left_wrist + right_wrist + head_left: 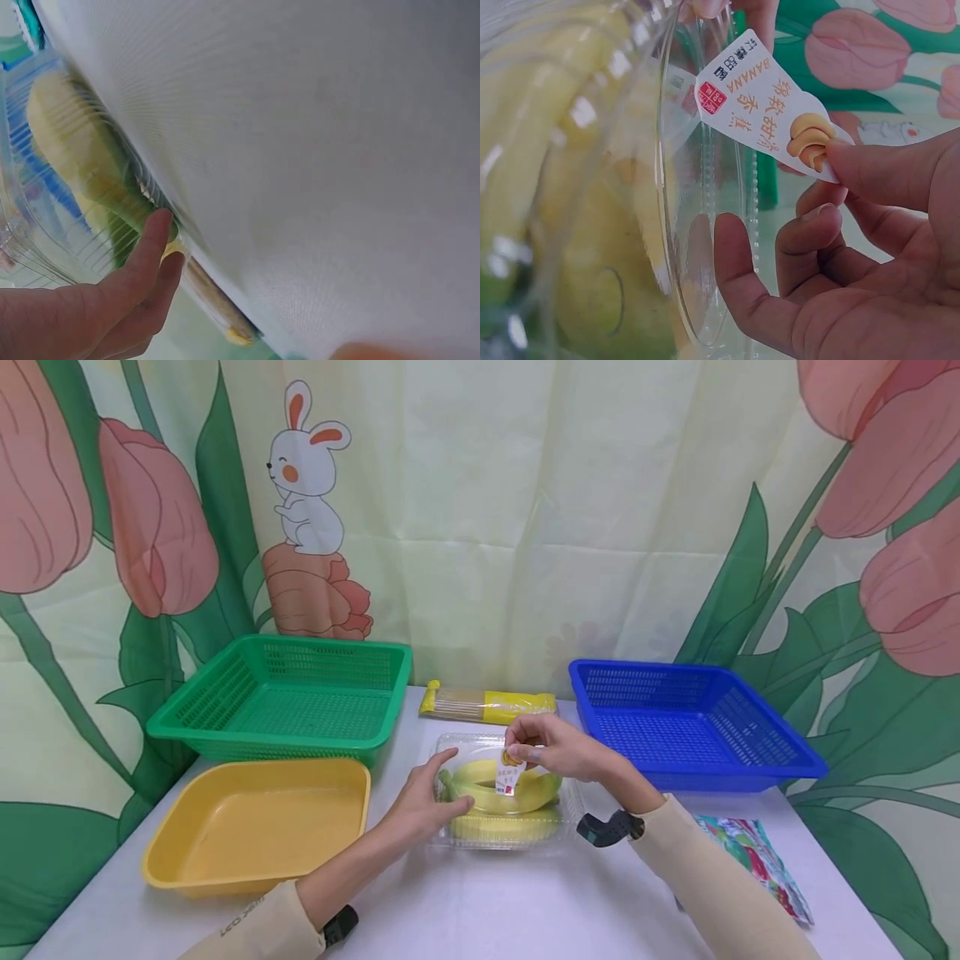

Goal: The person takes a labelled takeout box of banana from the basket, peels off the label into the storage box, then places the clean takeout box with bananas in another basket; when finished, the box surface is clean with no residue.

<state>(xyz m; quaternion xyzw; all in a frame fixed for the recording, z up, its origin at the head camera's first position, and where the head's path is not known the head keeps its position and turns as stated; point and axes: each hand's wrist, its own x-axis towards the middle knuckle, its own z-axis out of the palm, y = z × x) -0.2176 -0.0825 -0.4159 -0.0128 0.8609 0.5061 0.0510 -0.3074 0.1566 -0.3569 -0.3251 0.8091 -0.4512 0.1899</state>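
Note:
A clear plastic clamshell box (572, 814) of bananas (502, 828) sits on the white table in the head view, its lid closed over the fruit. My right hand (562, 748) pinches the upper end of a white banana label (507, 779) between thumb and index finger. In the right wrist view the label (757, 105) carries a banana picture and orange lettering, and its lower end is right at the lid. My left hand (422, 806) rests at the box's left side, thumb and fingers spread. The left wrist view shows its fairly straight fingers (154, 240) against the clear wall.
Behind the box lies a yellow packet of noodle-like sticks (487, 703). A green basket (277, 747) and a yellow tub (255, 881) stand at the left, a blue basket (705, 777) at the right. A colourful packet (757, 860) lies partly behind the right sleeve.

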